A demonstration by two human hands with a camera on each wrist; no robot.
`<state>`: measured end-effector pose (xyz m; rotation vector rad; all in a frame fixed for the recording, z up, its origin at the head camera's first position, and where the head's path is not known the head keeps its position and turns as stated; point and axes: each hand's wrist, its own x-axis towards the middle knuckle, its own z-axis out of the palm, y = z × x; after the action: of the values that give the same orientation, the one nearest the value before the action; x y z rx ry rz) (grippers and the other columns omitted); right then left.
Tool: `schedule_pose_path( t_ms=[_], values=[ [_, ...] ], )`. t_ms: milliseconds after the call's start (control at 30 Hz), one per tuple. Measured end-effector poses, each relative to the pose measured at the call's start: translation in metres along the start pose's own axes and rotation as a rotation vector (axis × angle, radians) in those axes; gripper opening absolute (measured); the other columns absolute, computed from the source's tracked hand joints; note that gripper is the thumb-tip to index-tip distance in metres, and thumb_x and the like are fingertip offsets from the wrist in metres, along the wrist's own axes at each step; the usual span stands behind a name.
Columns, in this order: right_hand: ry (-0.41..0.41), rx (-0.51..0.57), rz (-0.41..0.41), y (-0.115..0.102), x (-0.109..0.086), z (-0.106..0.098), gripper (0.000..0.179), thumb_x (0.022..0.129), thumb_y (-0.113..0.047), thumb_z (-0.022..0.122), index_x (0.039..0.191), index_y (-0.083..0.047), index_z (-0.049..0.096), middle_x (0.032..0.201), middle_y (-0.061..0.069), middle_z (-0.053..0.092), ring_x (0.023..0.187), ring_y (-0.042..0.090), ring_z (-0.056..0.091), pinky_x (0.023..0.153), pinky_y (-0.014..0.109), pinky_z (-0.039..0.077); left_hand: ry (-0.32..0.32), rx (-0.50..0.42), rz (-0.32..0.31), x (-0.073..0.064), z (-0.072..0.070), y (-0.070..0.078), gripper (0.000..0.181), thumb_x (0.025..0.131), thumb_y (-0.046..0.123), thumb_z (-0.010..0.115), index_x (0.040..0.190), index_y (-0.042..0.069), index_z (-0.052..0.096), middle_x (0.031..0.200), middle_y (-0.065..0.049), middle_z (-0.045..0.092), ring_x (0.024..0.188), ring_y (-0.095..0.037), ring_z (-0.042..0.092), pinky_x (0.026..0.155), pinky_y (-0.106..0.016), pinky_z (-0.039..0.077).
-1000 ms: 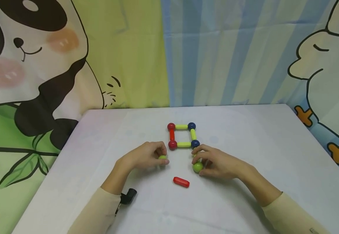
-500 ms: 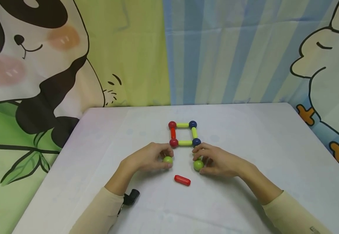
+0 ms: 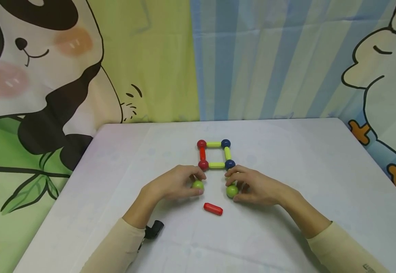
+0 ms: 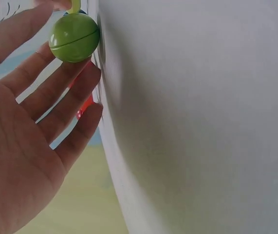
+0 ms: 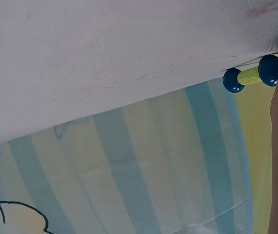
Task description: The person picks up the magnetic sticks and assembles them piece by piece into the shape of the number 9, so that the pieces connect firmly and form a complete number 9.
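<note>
My left hand (image 3: 175,182) holds a green ball (image 3: 198,185) between thumb and fingers, left of the gap below a square of magnetic rods and balls. In the left wrist view the same green ball (image 4: 74,38) sits at the fingertips, close to the tabletop. My right hand (image 3: 256,185) grips a second green ball (image 3: 232,191); a yellow-green rod, mostly hidden by the fingers, runs from it toward the square's near blue ball (image 3: 230,163). That square also has a far blue ball (image 3: 225,143), two red balls (image 3: 203,165), a red rod (image 3: 202,154) and yellow-green rods (image 3: 216,165).
A loose red rod (image 3: 213,209) lies on the white table (image 3: 273,151), in front of and between the hands. A black wrist device (image 3: 154,229) shows by the left sleeve. Printed cloth (image 3: 252,60) hangs behind the table.
My left hand has moved right with its green ball, nearer the square's red corner. My right hand keeps its place at the other green ball. The whole head view has shifted slightly.
</note>
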<state>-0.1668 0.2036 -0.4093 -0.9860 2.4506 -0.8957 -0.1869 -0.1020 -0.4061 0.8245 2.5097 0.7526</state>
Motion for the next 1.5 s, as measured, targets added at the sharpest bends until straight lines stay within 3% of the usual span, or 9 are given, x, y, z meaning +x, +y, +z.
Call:
schedule_pose_path(
  t_ms=[300,500,733,967,1300,1500],
  values=[
    [0.003,0.002,-0.005,-0.001,0.000,-0.001,0.037,0.089,-0.018,0.082,0.123,-0.019,0.068,0.140,0.001,0.052,0.100,0.010,0.064,0.088,0.028,0.057,0.010,0.113,0.048,-0.003,0.004,0.016,0.049,0.085,0.040,0.082,0.129,0.027,0.066,0.131,0.008,0.062,0.124,-0.015,0.050,0.108,-0.045,0.042],
    [0.008,0.019,-0.030,0.000,0.000,-0.001,0.036,0.089,-0.017,0.082,0.122,-0.018,0.068,0.140,0.002,0.052,0.099,0.011,0.066,0.087,0.029,0.058,0.006,0.192,0.134,-0.005,0.009,0.027,0.042,0.083,0.042,0.084,0.121,0.029,0.072,0.124,0.010,0.064,0.125,-0.014,0.049,0.105,-0.045,0.036],
    [0.010,0.020,-0.035,0.001,0.001,0.000,0.036,0.090,-0.016,0.081,0.123,-0.017,0.067,0.140,0.003,0.051,0.098,0.011,0.065,0.087,0.029,0.058,-0.010,0.277,0.161,-0.006,0.015,0.034,0.037,0.082,0.046,0.085,0.115,0.033,0.074,0.114,0.015,0.066,0.118,-0.010,0.052,0.108,-0.054,0.029],
    [0.007,0.023,-0.026,-0.001,0.000,-0.001,0.036,0.090,-0.016,0.081,0.123,-0.017,0.067,0.141,0.003,0.051,0.098,0.011,0.065,0.087,0.029,0.058,-0.063,0.256,0.149,-0.006,0.019,0.037,0.035,0.082,0.041,0.086,0.114,0.036,0.072,0.103,0.022,0.066,0.111,-0.005,0.052,0.112,-0.064,0.021],
    [0.021,0.026,-0.049,0.001,-0.002,0.000,0.037,0.089,-0.015,0.081,0.123,-0.015,0.067,0.140,0.005,0.052,0.097,0.012,0.065,0.086,0.029,0.058,-0.100,0.272,0.178,0.000,0.026,0.042,0.031,0.082,0.034,0.088,0.108,0.040,0.071,0.083,0.027,0.060,0.104,-0.003,0.051,0.110,-0.063,0.021],
    [0.018,0.020,-0.036,0.001,-0.001,0.000,0.037,0.089,-0.016,0.081,0.123,-0.017,0.067,0.141,0.004,0.052,0.098,0.011,0.064,0.087,0.028,0.058,-0.110,0.255,0.156,0.001,0.025,0.041,0.024,0.086,0.033,0.083,0.108,0.039,0.072,0.083,0.025,0.060,0.103,-0.004,0.052,0.110,-0.061,0.022]
  ],
)
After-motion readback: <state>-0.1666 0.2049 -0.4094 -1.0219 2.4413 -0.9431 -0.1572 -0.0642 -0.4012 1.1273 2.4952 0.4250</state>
